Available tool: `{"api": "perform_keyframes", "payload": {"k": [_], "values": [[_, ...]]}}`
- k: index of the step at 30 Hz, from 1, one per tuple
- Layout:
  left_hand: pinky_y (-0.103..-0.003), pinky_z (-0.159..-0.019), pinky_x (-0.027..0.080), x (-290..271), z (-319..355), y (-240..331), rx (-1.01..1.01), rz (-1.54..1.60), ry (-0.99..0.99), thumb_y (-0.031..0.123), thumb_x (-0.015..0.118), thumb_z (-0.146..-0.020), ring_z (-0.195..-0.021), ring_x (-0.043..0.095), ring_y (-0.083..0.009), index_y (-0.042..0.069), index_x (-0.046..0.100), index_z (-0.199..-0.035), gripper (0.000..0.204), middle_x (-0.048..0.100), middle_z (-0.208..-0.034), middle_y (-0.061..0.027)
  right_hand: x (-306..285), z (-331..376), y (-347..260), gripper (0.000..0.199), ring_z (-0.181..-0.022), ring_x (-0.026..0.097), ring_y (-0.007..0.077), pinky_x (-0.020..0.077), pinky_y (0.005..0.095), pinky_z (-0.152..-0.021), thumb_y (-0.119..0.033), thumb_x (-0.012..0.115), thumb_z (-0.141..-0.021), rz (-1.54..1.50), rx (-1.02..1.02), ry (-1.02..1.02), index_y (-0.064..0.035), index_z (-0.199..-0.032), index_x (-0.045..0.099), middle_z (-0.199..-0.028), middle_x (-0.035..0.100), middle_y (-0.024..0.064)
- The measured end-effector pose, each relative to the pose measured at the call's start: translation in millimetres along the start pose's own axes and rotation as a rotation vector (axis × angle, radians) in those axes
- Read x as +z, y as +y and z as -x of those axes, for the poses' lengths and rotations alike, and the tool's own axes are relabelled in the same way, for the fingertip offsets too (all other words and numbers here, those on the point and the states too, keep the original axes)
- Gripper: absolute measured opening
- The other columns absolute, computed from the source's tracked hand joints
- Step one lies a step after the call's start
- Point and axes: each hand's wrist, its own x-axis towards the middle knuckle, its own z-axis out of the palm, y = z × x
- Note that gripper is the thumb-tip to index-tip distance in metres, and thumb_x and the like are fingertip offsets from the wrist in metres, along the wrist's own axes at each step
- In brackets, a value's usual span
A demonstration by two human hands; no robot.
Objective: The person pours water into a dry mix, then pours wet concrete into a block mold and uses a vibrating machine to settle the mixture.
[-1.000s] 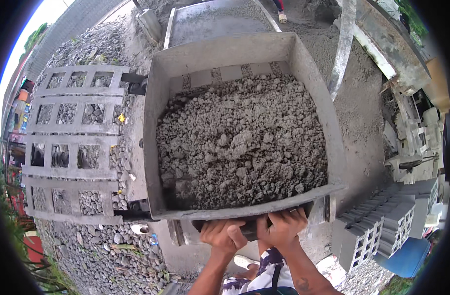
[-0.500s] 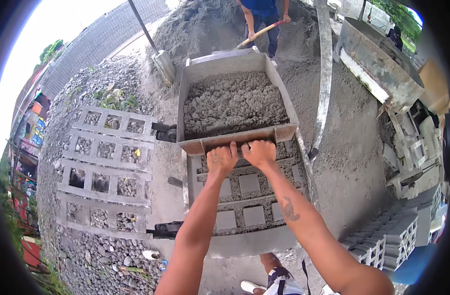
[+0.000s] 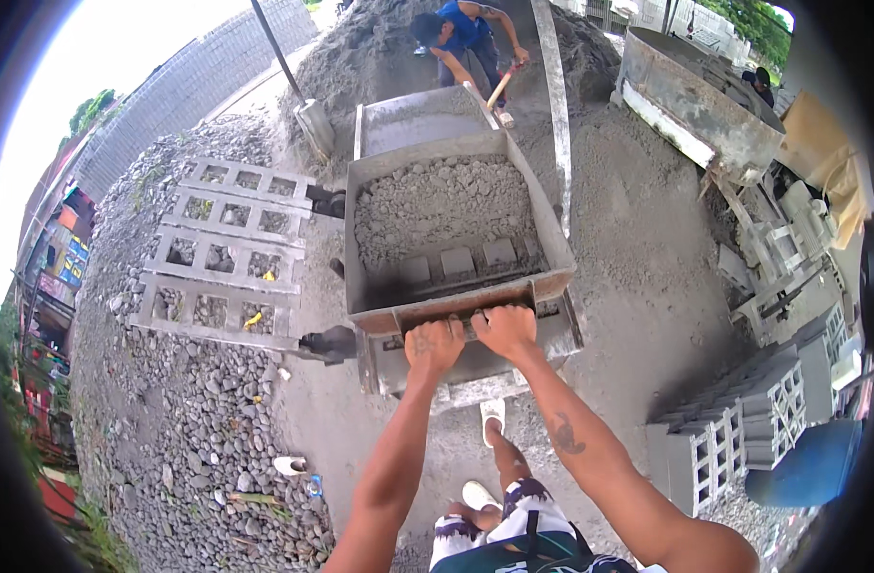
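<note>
Box (image 3: 456,306) lies ahead of 2 sets of fingers, clamped on its near side — left hand (image 3: 435,346) and right hand (image 3: 505,330) equally close; its long axis — unclear.

Item one: grey ground (image 3: 613,320), turning to pebbles (image 3: 208,430) on your left, is bearing a low bench (image 3: 387,368) before you, a dark sand heap (image 3: 589,48) beyond it, and stacked grey hollow blocks (image 3: 771,392) on your right; one loose white shoe (image 3: 291,465) is lying on the pebbles; your own white shoes (image 3: 480,495) are resting near the bench. Item two: the bench is carrying an open-topped box (image 3: 513,289), its walls enclosing grey crumbly mix (image 3: 437,205) and square plates (image 3: 457,261)
</note>
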Motion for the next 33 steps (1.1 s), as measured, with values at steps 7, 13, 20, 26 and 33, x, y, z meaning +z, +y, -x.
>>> {"api": "perform_keyframes", "payload": {"k": [7,13,20,26,33], "values": [[-0.051,-0.051,0.058,-18.4,118.8,22.2,0.090,0.112,0.153,0.029,0.059,-0.091,-0.051,0.068,-0.0389,0.004,0.074,-0.063,0.040,0.068,-0.062,-0.0210,-33.1,121.5,-19.2,0.044,-0.076,0.076,0.0378,0.0609,0.0494,-0.077,-0.047,0.060,-0.090,0.020,0.114,-0.065,-0.0096,-0.087,0.083,-0.084,0.078,0.0183],[-0.053,-0.055,0.058,-11.1,81.0,12.1,0.029,0.070,0.105,0.031,0.059,-0.093,-0.054,0.069,-0.0413,0.005,0.074,-0.064,0.042,0.069,-0.066,-0.0236,-14.4,81.1,-18.2,0.039,-0.068,0.074,0.0374,0.0599,0.0490,-0.076,-0.043,0.061,-0.088,0.022,0.070,0.049,-0.0113,-0.078,0.081,-0.074,0.075,0.0183],[-0.052,-0.054,0.058,-9.6,68.0,11.2,0.060,0.089,0.195,0.032,0.062,-0.092,-0.052,0.068,-0.0400,0.007,0.072,-0.061,0.041,0.069,-0.062,-0.0206,-4.5,70.0,-13.5,0.031,-0.063,0.072,0.0356,0.0586,0.0487,-0.079,-0.037,0.063,-0.086,-0.010,-0.054,0.224,-0.0123,-0.075,0.079,-0.071,0.074,0.0159],[-0.053,-0.055,0.057,-5.0,57.7,6.6,0.039,0.032,0.124,0.030,0.062,-0.094,-0.056,0.069,-0.0406,0.007,0.077,-0.072,0.035,0.072,-0.070,-0.0191,-2.5,60.8,-12.5,0.028,-0.062,0.071,0.0342,0.0570,0.0472,-0.078,-0.034,0.064,-0.086,-0.050,-0.063,0.248,-0.0123,-0.073,0.076,-0.072,0.074,0.0142],[-0.053,-0.055,0.056,-4.6,54.3,9.2,0.045,0.038,0.207,0.028,0.063,-0.093,-0.055,0.068,-0.0406,0.006,0.074,-0.068,0.035,0.070,-0.067,-0.0193,-1.4,56.9,-2.7,0.024,-0.065,0.069,0.0326,0.0535,0.0468,-0.073,-0.029,0.065,-0.090,-0.114,-0.227,0.346,-0.0119,-0.074,0.072,-0.073,0.072,0.0116]]}}
